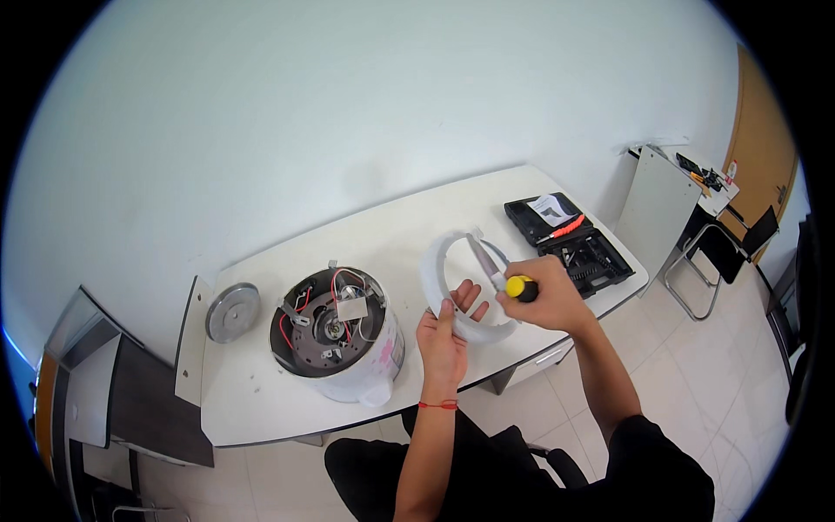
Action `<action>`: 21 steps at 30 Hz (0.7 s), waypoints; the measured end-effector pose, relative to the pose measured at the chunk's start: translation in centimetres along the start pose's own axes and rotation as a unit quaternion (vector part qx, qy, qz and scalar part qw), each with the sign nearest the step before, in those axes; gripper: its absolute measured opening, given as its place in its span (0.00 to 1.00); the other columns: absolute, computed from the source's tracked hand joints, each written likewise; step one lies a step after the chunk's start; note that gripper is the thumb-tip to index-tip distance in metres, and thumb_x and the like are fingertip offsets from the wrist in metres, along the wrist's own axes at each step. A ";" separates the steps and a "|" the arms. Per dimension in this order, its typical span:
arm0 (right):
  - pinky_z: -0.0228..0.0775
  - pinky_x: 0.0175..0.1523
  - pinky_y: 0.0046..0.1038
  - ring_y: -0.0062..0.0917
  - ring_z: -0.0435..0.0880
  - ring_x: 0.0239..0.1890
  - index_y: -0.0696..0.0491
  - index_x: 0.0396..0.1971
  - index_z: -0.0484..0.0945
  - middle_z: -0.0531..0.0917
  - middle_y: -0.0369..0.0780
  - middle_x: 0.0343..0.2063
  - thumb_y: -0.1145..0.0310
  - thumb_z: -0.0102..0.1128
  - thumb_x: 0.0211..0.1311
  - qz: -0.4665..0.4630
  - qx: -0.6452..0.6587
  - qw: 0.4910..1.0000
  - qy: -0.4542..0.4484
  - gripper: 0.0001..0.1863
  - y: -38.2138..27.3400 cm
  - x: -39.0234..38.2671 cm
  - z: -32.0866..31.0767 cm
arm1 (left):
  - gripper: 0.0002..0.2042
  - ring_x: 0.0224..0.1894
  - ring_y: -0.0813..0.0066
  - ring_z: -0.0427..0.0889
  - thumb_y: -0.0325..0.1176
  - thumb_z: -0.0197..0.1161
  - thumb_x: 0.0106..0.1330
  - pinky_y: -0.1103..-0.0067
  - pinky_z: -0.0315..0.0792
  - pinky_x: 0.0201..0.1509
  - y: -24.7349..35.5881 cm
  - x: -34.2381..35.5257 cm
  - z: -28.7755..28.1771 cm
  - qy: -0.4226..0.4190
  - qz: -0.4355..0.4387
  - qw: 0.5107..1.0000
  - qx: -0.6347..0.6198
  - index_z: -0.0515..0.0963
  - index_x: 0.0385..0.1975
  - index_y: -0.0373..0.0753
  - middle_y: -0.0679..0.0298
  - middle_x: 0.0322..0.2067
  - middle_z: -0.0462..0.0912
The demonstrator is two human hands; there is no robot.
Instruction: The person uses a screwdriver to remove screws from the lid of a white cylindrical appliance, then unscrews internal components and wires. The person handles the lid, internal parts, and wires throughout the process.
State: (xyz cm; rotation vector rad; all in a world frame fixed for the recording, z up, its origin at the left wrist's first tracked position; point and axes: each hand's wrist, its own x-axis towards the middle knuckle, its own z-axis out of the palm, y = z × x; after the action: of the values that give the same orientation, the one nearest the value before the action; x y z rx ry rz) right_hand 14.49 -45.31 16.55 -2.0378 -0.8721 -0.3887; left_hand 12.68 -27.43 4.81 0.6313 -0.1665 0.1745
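My left hand (444,339) grips the near left side of a white plastic ring (434,277), its thumb in front and its fingers reaching through the opening. The ring is tilted above the table. In my right hand (557,296) is a screwdriver (520,288) with a yellow and black handle, held at the ring's right side. Its tip is hidden from view. A pale grey strip (481,256) crosses the ring's opening; I cannot tell whether it belongs to the ring. Left of my hands stands an opened white rice cooker body (378,365), with red and white wires (337,287) exposed inside.
A round metal plate (233,313) lies at the left end of the white table (248,409), with small loose bits near it. At the right end lies an open black tool case (600,283) with an orange-red tool (567,228). A black chair (722,261) stands farther right.
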 end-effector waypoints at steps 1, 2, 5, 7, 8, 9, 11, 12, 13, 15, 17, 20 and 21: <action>0.62 0.26 0.28 0.25 0.70 0.17 0.61 0.24 0.77 0.70 0.43 0.15 0.68 0.71 0.50 0.013 0.001 1.000 0.013 0.13 -0.5 0.0 -0.7 | 0.15 0.64 0.53 0.78 0.36 0.52 0.81 0.56 0.80 0.66 0.0 0.0 0.0 0.008 0.000 1.000 0.011 0.73 0.53 0.28 0.44 0.61 0.77; 0.62 0.26 0.29 0.25 0.70 0.16 0.61 0.23 0.76 0.70 0.43 0.14 0.67 0.71 0.51 0.026 0.001 0.999 0.026 0.14 -0.6 0.0 -1.3 | 0.15 0.63 0.54 0.79 0.36 0.53 0.81 0.56 0.80 0.65 0.0 0.0 0.0 0.017 0.000 1.000 0.022 0.73 0.53 0.29 0.45 0.61 0.77; 0.56 0.20 0.20 0.09 0.67 0.15 0.57 0.27 0.78 0.72 0.30 0.14 0.70 0.70 0.60 0.097 0.153 0.979 0.090 0.10 -0.5 -0.7 -3.5 | 0.14 0.61 0.54 0.80 0.33 0.52 0.81 0.57 0.80 0.65 0.0 -0.4 -0.3 0.048 -0.013 0.999 0.005 0.73 0.55 0.29 0.43 0.62 0.76; 0.55 0.19 0.16 0.08 0.67 0.13 0.56 0.32 0.79 0.73 0.26 0.16 0.70 0.70 0.63 0.141 0.227 0.952 0.147 0.08 -0.1 -1.1 -5.1 | 0.13 0.59 0.57 0.82 0.33 0.52 0.81 0.58 0.80 0.64 0.1 -1.0 -0.2 0.049 -0.021 0.999 -0.002 0.73 0.55 0.29 0.44 0.62 0.76; 0.55 0.18 0.17 0.09 0.67 0.13 0.56 0.35 0.78 0.73 0.28 0.16 0.69 0.71 0.63 0.141 0.231 0.941 0.203 0.10 0.7 -1.0 -5.6 | 0.13 0.57 0.58 0.83 0.33 0.52 0.81 0.59 0.81 0.63 0.2 -1.4 -0.1 0.050 -0.024 0.998 -0.006 0.73 0.54 0.30 0.44 0.62 0.76; 0.54 0.17 0.17 0.10 0.66 0.12 0.57 0.35 0.78 0.73 0.29 0.17 0.69 0.70 0.64 0.144 0.244 0.924 0.256 0.09 0.5 -0.8 -6.3 | 0.13 0.56 0.59 0.83 0.33 0.52 0.81 0.60 0.81 0.62 0.1 -2.0 0.0 0.050 -0.028 0.998 -0.008 0.73 0.54 0.30 0.44 0.62 0.76; 0.53 0.16 0.17 0.10 0.66 0.12 0.57 0.36 0.79 0.73 0.29 0.17 0.68 0.68 0.64 0.116 0.233 0.932 0.251 0.09 1.1 -0.3 -8.0 | 0.13 0.52 0.61 0.85 0.34 0.52 0.81 0.62 0.81 0.60 0.2 -3.2 -0.1 0.054 -0.029 0.998 -0.014 0.74 0.54 0.30 0.44 0.62 0.77; 0.53 0.16 0.17 0.10 0.65 0.12 0.57 0.36 0.79 0.74 0.30 0.17 0.67 0.68 0.65 0.126 0.228 0.934 0.243 0.10 1.4 0.1 -8.9 | 0.14 0.49 0.63 0.85 0.35 0.52 0.81 0.64 0.82 0.57 0.2 -4.0 -0.1 0.053 -0.028 0.998 -0.012 0.74 0.54 0.31 0.46 0.61 0.78; 0.52 0.16 0.17 0.10 0.65 0.12 0.57 0.36 0.79 0.75 0.30 0.18 0.66 0.68 0.65 0.135 0.221 0.937 0.235 0.10 1.4 0.7 -9.7 | 0.14 0.47 0.65 0.85 0.36 0.53 0.81 0.66 0.83 0.54 0.3 -5.0 -0.3 0.051 -0.027 0.998 -0.012 0.75 0.53 0.31 0.47 0.60 0.78; 0.52 0.16 0.17 0.10 0.65 0.12 0.57 0.37 0.78 0.76 0.31 0.18 0.66 0.68 0.64 0.151 0.192 0.951 0.192 0.11 1.9 1.9 -11.3 | 0.14 0.42 0.67 0.85 0.37 0.54 0.80 0.68 0.83 0.49 0.5 -7.2 -0.5 0.037 -0.028 0.999 -0.013 0.75 0.53 0.32 0.47 0.59 0.79; 0.51 0.16 0.17 0.11 0.64 0.12 0.58 0.39 0.77 0.75 0.32 0.18 0.67 0.68 0.64 0.164 0.158 0.967 0.111 0.12 2.8 3.3 -11.6 | 0.13 0.38 0.68 0.84 0.35 0.55 0.80 0.69 0.82 0.45 0.9 -10.0 -1.0 0.021 -0.025 0.999 -0.009 0.75 0.52 0.31 0.45 0.58 0.79; 0.54 0.18 0.17 0.10 0.67 0.14 0.56 0.28 0.79 0.78 0.32 0.16 0.63 0.71 0.61 0.197 0.039 0.979 -0.014 0.12 2.1 5.3 -9.2 | 0.16 0.33 0.67 0.83 0.38 0.60 0.77 0.69 0.79 0.38 2.3 -14.7 -1.9 0.005 -0.030 1.000 -0.006 0.77 0.50 0.28 0.43 0.52 0.82; 0.54 0.18 0.17 0.09 0.67 0.15 0.55 0.25 0.79 0.78 0.31 0.15 0.62 0.72 0.60 0.203 -0.006 0.978 -0.054 0.14 2.2 5.9 -8.1 | 0.18 0.32 0.67 0.82 0.40 0.61 0.76 0.70 0.78 0.37 3.1 -16.4 -2.1 -0.001 -0.037 0.999 -0.007 0.78 0.50 0.27 0.43 0.50 0.83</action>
State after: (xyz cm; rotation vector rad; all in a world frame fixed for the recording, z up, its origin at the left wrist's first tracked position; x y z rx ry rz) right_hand 20.55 -50.19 23.21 -2.1976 -0.4958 -0.0581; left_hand -3.69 -25.56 1.55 0.6231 -0.1467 0.1015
